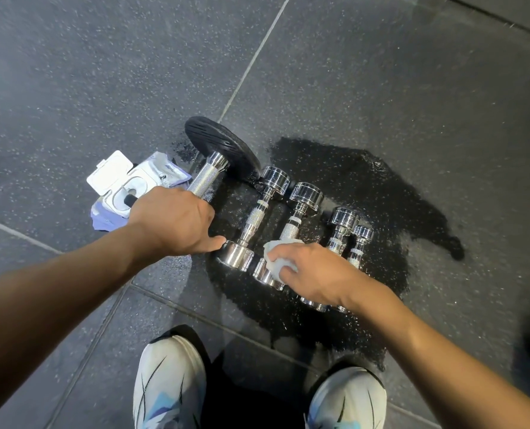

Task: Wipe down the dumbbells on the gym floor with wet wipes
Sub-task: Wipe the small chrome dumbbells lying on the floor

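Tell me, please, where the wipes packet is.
Head view, left side: the white-and-purple wipes packet lies open beside the black-plated chrome dumbbell, beyond the left hand.

Dark speckled rubber floor tiles (71,72) are recorded, divided by pale seams (257,54). A black wet patch (381,193) of irregular outline is seen spread across them. A left shoe (169,385) and a right shoe (347,400), white with blue and black markings, are observed at the lower edge, set apart.

Gym, free-weights area. Dark speckled rubber floor tiles (102,72) with pale seams, all round. Row of chrome dumbbells (291,226), centre to 3 o'clock, graded by size. Black-plated dumbbell (215,161), 11 o'clock of the row. Sports shoes (167,385), 6 o'clock.
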